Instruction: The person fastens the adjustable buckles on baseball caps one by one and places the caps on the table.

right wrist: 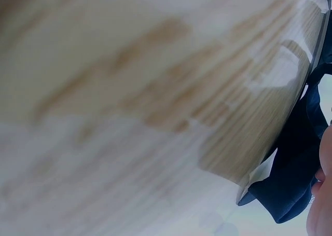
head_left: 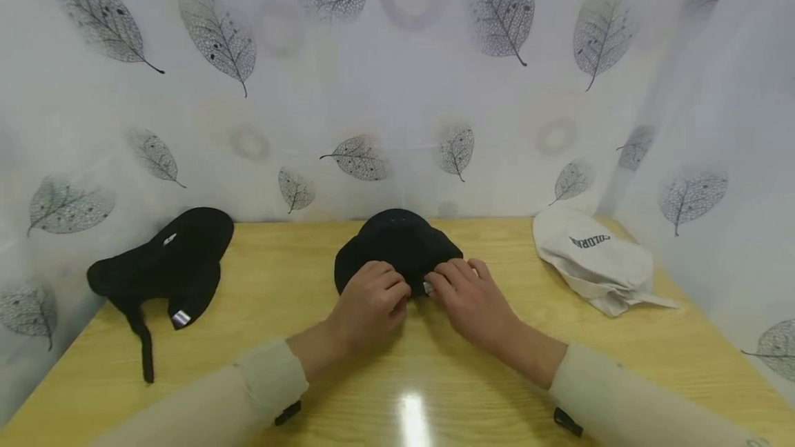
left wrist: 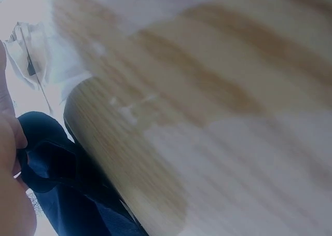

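A black cloth hat [head_left: 397, 240] lies at the middle of the table, its rounded crown toward the curtain. My left hand [head_left: 373, 299] pinches its near edge, just left of centre. On the right part of that same edge, my right hand [head_left: 468, 302] grips the fabric beside a small white tag [head_left: 428, 287]. In the left wrist view, dark fabric of the hat [left wrist: 78, 210] hangs in folds beside my fingers. The right wrist view catches another dark stretch of the hat [right wrist: 290, 168] next to my hand. My fingers hide part of the near edge.
To the left lies a black cap [head_left: 180, 254] with a dangling strap [head_left: 146, 350] and a white label. A light cap [head_left: 596, 254] with dark lettering sits at the right. Behind the wooden table [head_left: 279, 254] hangs a leaf-patterned curtain [head_left: 397, 88].
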